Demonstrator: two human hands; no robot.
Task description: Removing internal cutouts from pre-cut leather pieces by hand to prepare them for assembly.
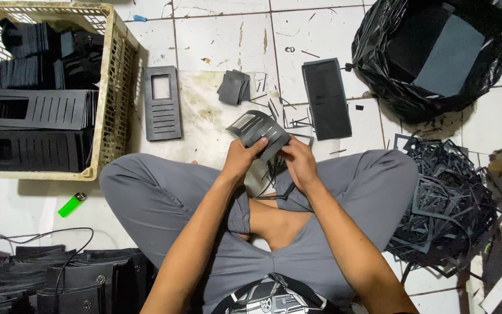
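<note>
Both my hands hold a black foam sheet [258,129] with a cut-out window and slots, bent upward in front of my crossed legs. My left hand [240,157] grips its near left edge. My right hand [299,161] pinches its right end, where thin black strips [275,168] hang down. A finished flat sheet [162,103] with a window and slots lies on the floor to the left. A stack of uncut black sheets [326,97] lies to the right, and small black cut-out squares [234,87] sit beyond my hands.
A cream plastic crate [107,116] at left holds stacks of slotted black sheets. A black bag [379,70] with dark sheets sits top right. A heap of black offcut frames [448,203] lies at right. A green lighter [71,204] and black stacked pieces [65,279] are lower left.
</note>
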